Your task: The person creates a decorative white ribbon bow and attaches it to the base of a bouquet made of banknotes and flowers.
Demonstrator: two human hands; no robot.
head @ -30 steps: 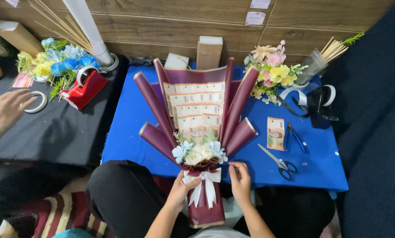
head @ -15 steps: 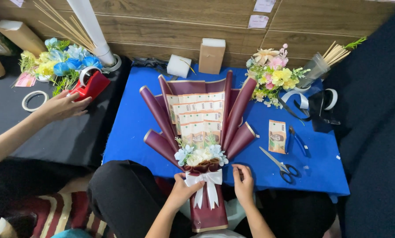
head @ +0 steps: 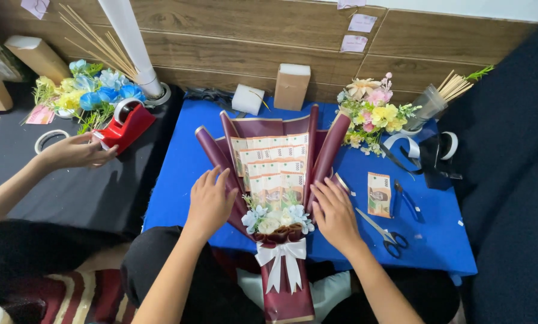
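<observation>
I see a maroon bouquet wrap (head: 269, 135) with a white ribbon bow (head: 279, 255), on a blue tablecloth (head: 179, 174); the tape dispenser (head: 126, 126) is red.

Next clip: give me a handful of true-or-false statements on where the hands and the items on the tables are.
1. Both hands, left hand and right hand, rest on the maroon bouquet. True.
2. The scissors are in the right hand. False: they lie on the blue table.
3. Another person's hand is at the red tape dispenser. True.
4. The bouquet's ribbon bow is black. False: it is white.
</observation>
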